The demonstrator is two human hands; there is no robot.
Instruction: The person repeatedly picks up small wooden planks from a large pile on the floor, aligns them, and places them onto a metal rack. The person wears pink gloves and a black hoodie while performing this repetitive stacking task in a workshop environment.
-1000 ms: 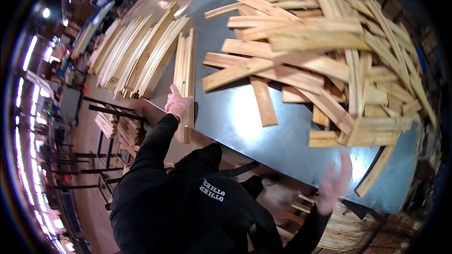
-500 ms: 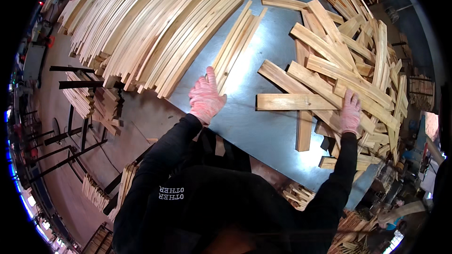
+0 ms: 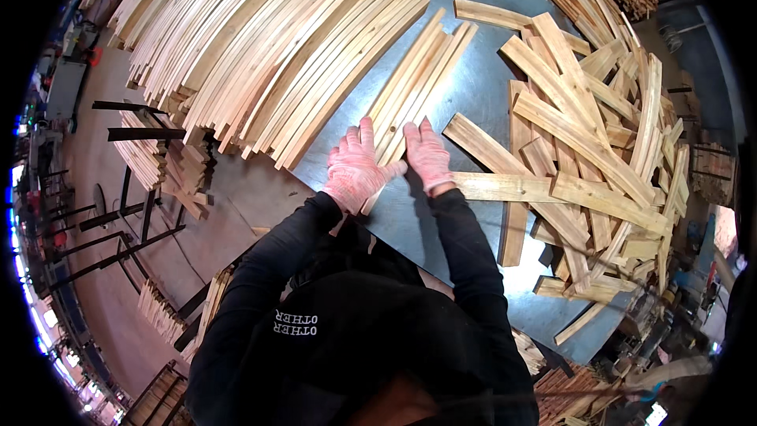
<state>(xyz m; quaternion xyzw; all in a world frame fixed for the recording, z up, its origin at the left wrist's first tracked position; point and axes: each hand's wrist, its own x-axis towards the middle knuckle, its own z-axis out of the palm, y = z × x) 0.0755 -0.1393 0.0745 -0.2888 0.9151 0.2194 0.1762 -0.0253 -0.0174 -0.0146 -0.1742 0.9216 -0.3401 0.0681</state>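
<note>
A small row of long pale wooden strips lies side by side on the metal table. My left hand, in a pink-white knit glove, is at their near end, fingers along the left side and thumb reaching across to the right. My right hand, gloved alike, closes at the right-hand strip of this row. Its fingertips point away from me, and its grip is partly hidden. Just right of that hand, a flat plank lies crosswise.
A wide row of stacked strips fills the table's left side, overhanging its edge. Loose planks lie in a crossed heap on the right. Black rack arms stick out at left below the stack. The bare metal tabletop shows near me.
My right hand has left the plank heap and come left to the small row, where another strip now lies. One plank is gone from the heap's front. The view shifted slightly.
</note>
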